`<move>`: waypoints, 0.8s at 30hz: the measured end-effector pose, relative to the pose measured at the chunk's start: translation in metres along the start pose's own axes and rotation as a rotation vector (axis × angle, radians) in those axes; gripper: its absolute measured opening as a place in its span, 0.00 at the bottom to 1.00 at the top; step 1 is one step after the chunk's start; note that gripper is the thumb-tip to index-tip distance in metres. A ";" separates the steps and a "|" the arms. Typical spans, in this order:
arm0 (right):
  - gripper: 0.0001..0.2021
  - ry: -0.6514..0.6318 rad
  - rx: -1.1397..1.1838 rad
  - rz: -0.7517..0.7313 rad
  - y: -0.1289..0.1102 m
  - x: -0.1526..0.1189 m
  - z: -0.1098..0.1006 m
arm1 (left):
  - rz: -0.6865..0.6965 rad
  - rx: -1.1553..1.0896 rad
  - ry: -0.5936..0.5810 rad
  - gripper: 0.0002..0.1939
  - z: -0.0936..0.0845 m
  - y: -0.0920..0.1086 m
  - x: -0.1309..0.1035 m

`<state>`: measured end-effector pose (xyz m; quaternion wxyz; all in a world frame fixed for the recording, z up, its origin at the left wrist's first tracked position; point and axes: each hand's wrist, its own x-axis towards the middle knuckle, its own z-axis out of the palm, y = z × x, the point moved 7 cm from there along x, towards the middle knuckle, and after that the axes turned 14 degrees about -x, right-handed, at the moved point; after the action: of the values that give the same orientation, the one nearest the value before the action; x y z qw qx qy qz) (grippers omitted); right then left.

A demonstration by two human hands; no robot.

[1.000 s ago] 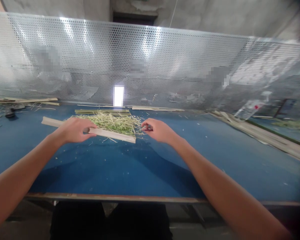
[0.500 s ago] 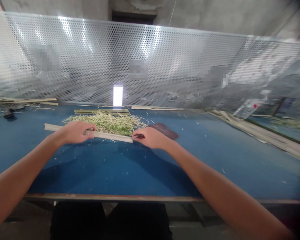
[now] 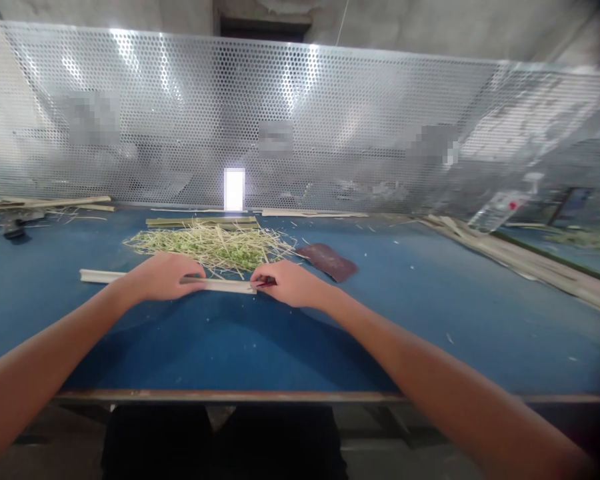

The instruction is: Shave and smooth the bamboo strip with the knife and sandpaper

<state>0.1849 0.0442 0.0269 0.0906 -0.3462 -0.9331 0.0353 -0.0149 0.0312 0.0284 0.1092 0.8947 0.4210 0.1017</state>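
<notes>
A pale split bamboo strip lies crosswise near the middle of the blue table, its hollow side facing up. My left hand is closed around it left of its middle, with the left end sticking out beyond the wrist. At the strip's right end, my right hand pinches a small dark red piece, mostly hidden by the fingers. Just behind both hands spreads a heap of thin green and straw-coloured shavings. To the right of the heap lies a brown, slightly curled sheet.
Along the back stands a perforated metal screen. Green bamboo strips lie behind the heap. A clear plastic bottle and long strips are at the right; a black object is at the left.
Both hands and the strip have come nearer to me, and the strip lies more level. My right hand has shifted left, uncovering more of the brown sheet.
</notes>
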 end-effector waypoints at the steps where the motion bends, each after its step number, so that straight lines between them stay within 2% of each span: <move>1: 0.09 -0.002 0.013 -0.012 -0.004 0.000 0.000 | 0.012 0.002 -0.002 0.22 0.003 0.002 0.001; 5: 0.09 -0.020 0.083 -0.003 -0.006 -0.002 -0.002 | 0.002 -0.018 -0.008 0.19 0.007 0.007 0.004; 9: 0.17 0.000 0.129 0.030 0.007 -0.003 -0.008 | -0.061 -0.056 -0.010 0.17 0.007 0.004 0.005; 12: 0.13 0.037 0.143 0.038 0.012 -0.005 -0.013 | -0.055 -0.093 0.018 0.18 0.010 0.003 0.006; 15: 0.10 0.089 0.096 0.026 0.009 -0.013 -0.015 | -0.061 -0.115 0.063 0.21 0.016 -0.002 0.007; 19: 0.16 0.034 -0.016 -0.038 0.000 -0.032 -0.004 | -0.042 -0.120 0.087 0.22 0.021 -0.002 0.009; 24: 0.17 -0.001 -0.152 0.070 0.004 -0.042 0.005 | -0.033 -0.120 0.056 0.23 0.021 0.000 0.011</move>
<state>0.2176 0.0198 0.0158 0.0625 -0.3846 -0.9204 -0.0324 -0.0026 0.0374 0.0087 0.1522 0.8763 0.4318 0.1501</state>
